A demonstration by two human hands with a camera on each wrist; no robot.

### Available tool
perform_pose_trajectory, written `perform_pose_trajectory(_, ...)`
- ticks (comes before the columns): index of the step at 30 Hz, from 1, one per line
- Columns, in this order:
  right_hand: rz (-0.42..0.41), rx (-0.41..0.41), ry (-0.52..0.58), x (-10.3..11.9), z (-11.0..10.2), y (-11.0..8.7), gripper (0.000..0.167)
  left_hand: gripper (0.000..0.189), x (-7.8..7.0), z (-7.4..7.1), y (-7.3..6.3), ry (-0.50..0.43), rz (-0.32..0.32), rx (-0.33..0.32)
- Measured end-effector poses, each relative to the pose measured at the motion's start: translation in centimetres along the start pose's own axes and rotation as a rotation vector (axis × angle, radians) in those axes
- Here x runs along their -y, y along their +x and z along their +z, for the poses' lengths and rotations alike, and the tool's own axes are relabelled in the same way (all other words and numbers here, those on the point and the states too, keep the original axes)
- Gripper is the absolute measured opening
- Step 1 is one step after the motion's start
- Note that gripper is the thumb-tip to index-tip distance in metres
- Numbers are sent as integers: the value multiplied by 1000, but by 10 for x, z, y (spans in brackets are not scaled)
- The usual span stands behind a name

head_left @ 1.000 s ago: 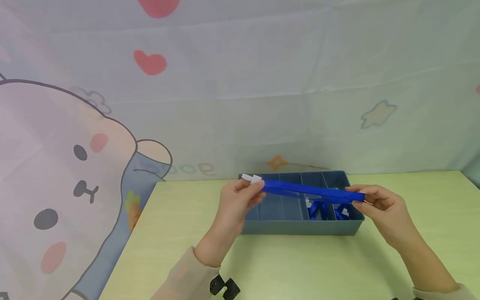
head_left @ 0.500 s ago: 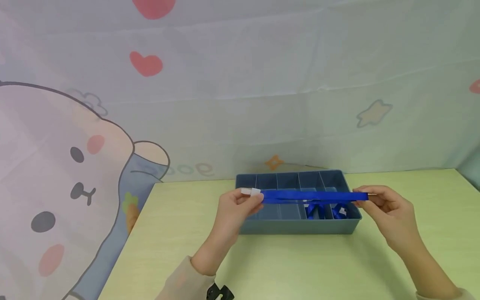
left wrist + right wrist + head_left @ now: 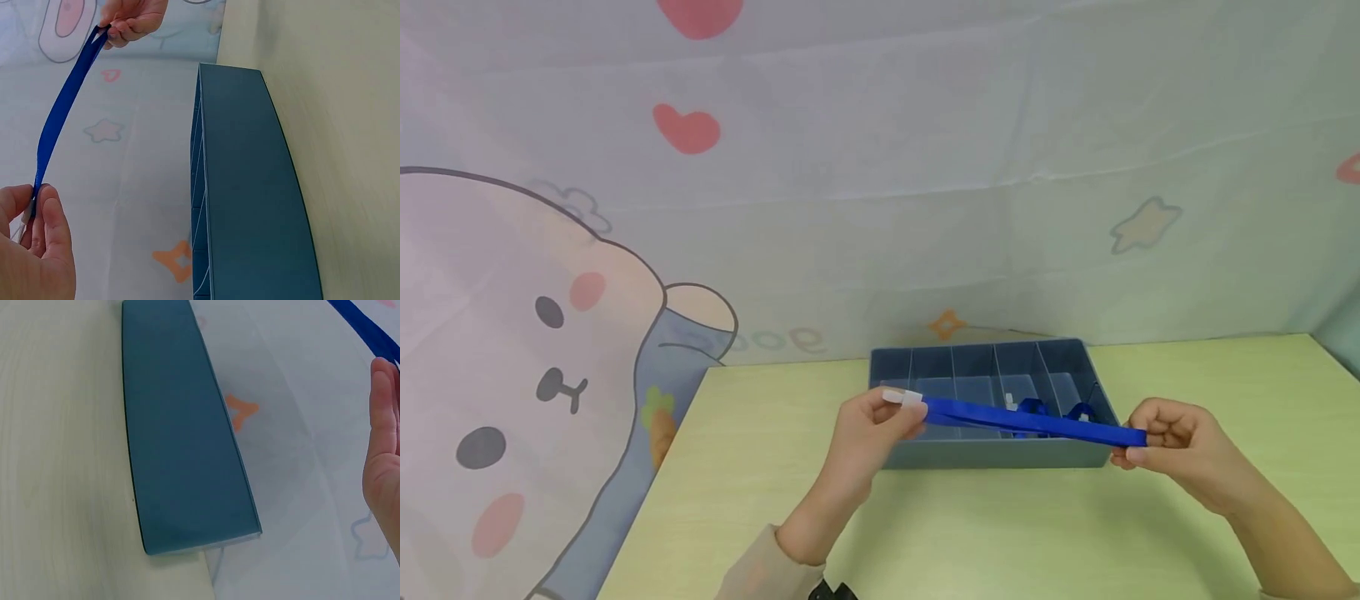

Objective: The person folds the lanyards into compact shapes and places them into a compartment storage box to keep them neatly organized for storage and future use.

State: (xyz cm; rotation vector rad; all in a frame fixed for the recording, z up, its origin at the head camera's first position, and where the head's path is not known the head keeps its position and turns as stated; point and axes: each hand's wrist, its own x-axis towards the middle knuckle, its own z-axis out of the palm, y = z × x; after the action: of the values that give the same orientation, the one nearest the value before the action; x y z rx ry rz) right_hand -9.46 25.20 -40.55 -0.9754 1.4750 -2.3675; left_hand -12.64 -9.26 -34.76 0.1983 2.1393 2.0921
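A folded blue lanyard with a white plastic clip is stretched between my hands. My left hand pinches the end by the clip between thumb and fingers. The far looped end is pinched by my right hand, a little lower, so the strap slopes down to the right. In the left wrist view the lanyard runs taut from hand to hand. The strap crosses in front of a blue-grey divided box. Two of its right compartments hold more blue lanyards, partly hidden behind the strap.
The box stands at the back of a pale yellow-green table, close to a printed cloth backdrop. Its left compartments look bare where they show. A black wrist device shows at the left sleeve.
My right hand has moved down and slightly right, tilting the lanyard from near level to a downward slope. My left hand has lowered a little. Both hands keep hold of it.
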Motion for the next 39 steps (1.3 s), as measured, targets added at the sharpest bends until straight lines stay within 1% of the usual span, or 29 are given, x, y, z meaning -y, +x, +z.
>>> perform_pose_trajectory(2, 10, 23, 22, 2, -1, -1, 36, 19, 0, 1, 0, 1, 0, 5)
perform_pose_trajectory(5, -24, 81, 67, 1, -4, 0, 37, 18, 0, 1, 0, -6, 3, 9)
perform_pose_trajectory(8, -33, 68, 43, 1, -6, 1, 40, 18, 0, 2, -1, -7, 5, 10)
perform_pose_trajectory(9, -37, 59, 35, 1, -7, 1, 41, 18, -1, 2, -1, -5, 3, 11)
perform_pose_trajectory(12, -12, -10, -16, 3, -5, 2, 41, 19, -1, 0, -1, 1, -11, 7)
perform_pose_trajectory(15, -23, -41, -33, 5, -4, 2, 41, 18, -1, -1, -1, 3, -22, 1)
perform_pose_trajectory(19, -39, -86, -58, 5, -2, 2, 40, 17, 0, -2, -2, -7, -17, 0)
perform_pose_trajectory(21, -33, -124, -75, 6, 0, 2, 40, 17, 1, -2, -2, -15, -22, 1)
perform_pose_trajectory(23, -9, -178, -102, 9, 2, 3, 39, 17, 1, -2, -2, -18, -29, 0)
perform_pose_trajectory(24, 17, -216, -144, 10, 3, 3, 39, 17, 1, -2, -2, -16, -26, 1)
perform_pose_trajectory(26, 99, -308, -305, 15, 5, 4, 35, 17, 1, -2, -2, -12, -16, 3)
perform_pose_trajectory(28, 210, -385, -486, 19, 8, 6, 27, 17, 1, -2, -2, -6, 1, 4)
perform_pose_trajectory(30, 312, -432, -671, 23, 11, 7, 19, 17, 0, -1, -2, 1, 19, 7)
perform_pose_trajectory(31, 344, -445, -738, 25, 13, 8, 16, 18, 0, -1, -2, 4, 27, 7)
perform_pose_trajectory(32, 359, -451, -772, 26, 14, 8, 15, 18, -1, -1, -3, 4, 33, 9)
perform_pose_trajectory(34, 355, -460, -819, 27, 17, 9, 16, 18, -1, -1, -4, 11, 39, 10)
perform_pose_trajectory(39, 319, -471, -822, 27, 20, 10, 12, 18, 2, 0, -5, 27, 45, 14)
